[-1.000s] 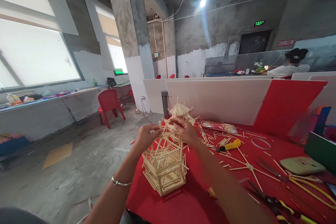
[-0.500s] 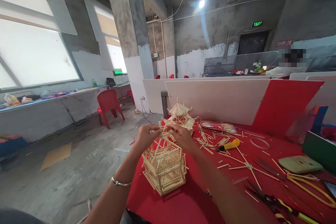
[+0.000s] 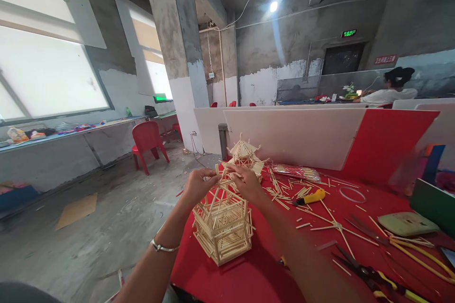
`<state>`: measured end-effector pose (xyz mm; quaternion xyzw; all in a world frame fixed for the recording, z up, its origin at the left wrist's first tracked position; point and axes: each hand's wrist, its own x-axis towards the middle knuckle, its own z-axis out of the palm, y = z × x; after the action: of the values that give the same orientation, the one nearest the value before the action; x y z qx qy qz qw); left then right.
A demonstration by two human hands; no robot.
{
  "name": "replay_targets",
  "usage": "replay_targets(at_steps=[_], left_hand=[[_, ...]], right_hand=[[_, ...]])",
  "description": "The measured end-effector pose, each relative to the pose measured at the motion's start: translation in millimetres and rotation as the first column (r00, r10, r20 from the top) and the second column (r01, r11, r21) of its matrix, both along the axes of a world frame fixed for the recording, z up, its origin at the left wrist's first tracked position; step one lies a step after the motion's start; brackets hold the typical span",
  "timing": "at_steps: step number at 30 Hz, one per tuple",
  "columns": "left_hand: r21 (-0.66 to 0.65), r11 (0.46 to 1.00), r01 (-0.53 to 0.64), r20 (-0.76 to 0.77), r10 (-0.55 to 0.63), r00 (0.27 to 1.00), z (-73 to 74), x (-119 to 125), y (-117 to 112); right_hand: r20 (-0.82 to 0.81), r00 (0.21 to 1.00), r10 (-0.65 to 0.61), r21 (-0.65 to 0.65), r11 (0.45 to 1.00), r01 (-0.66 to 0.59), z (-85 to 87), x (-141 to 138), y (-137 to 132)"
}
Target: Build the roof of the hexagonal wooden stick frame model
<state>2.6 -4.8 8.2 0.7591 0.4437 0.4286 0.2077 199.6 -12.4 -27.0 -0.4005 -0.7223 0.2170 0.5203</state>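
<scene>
A hexagonal model built of thin wooden sticks stands on the red table near its left edge. My left hand pinches an upright stick at the model's top left. My right hand is closed on the sticks at the model's top, fingers curled round them. Just behind my hands sits a second stick piece shaped like a small pagoda roof.
Loose sticks, a yellow utility knife, a ring, scissors, yellow-handled pliers and a pale green case lie on the table. White and red partitions stand behind. A person sits far right. A red chair stands on the concrete floor.
My right hand has dropped slightly and shifted left onto the model's top. My left hand holds its place.
</scene>
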Motion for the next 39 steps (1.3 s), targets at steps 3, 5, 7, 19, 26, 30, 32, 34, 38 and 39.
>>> replay_targets(at_steps=[3,5,7,19,26,30,32,34,38,39], left_hand=[[0.0,1.0,0.0,0.007,0.0,1.0,-0.2,0.4,0.3],[0.003,1.0,0.005,0.009,-0.005,1.0,-0.3,0.5,0.4],[0.006,1.0,0.009,0.01,-0.009,1.0,-0.5,0.3,0.4],[0.017,0.999,0.037,0.024,-0.038,0.999,0.3,1.0,-1.4],[0.001,1.0,0.02,0.028,-0.02,0.999,0.6,1.5,-1.6],[-0.008,1.0,0.006,0.036,-0.006,0.999,-1.8,0.6,0.7],[-0.011,1.0,0.005,0.036,-0.005,0.999,-2.7,0.2,1.5],[-0.013,1.0,0.009,0.036,-0.008,0.999,-3.2,-0.2,1.8],[-0.017,1.0,0.015,0.043,-0.015,0.999,-3.3,-0.9,1.1],[-0.019,1.0,0.017,0.044,-0.016,0.999,-3.2,-0.9,0.8]], right_hand=[[0.083,0.996,-0.046,0.119,0.992,0.036,13.7,-0.7,-3.2],[0.188,0.98,-0.07,0.226,0.974,0.026,22.3,-2.8,-5.0],[0.281,0.954,-0.104,0.305,0.952,0.014,28.4,-5.8,-5.8],[0.091,0.991,0.095,0.252,0.961,-0.115,15.5,-18.1,5.0],[0.081,0.991,0.108,0.245,0.961,-0.125,13.8,-19.2,6.3],[0.08,0.99,0.116,0.242,0.961,-0.132,12.7,-19.5,7.5],[0.078,0.99,0.118,0.239,0.962,-0.133,12.1,-19.7,8.0],[0.074,0.99,0.119,0.236,0.962,-0.133,11.4,-19.9,8.5],[0.065,0.99,0.128,0.23,0.963,-0.14,10.8,-19.9,8.6],[0.063,0.989,0.131,0.229,0.963,-0.142,11.0,-19.9,8.2]])
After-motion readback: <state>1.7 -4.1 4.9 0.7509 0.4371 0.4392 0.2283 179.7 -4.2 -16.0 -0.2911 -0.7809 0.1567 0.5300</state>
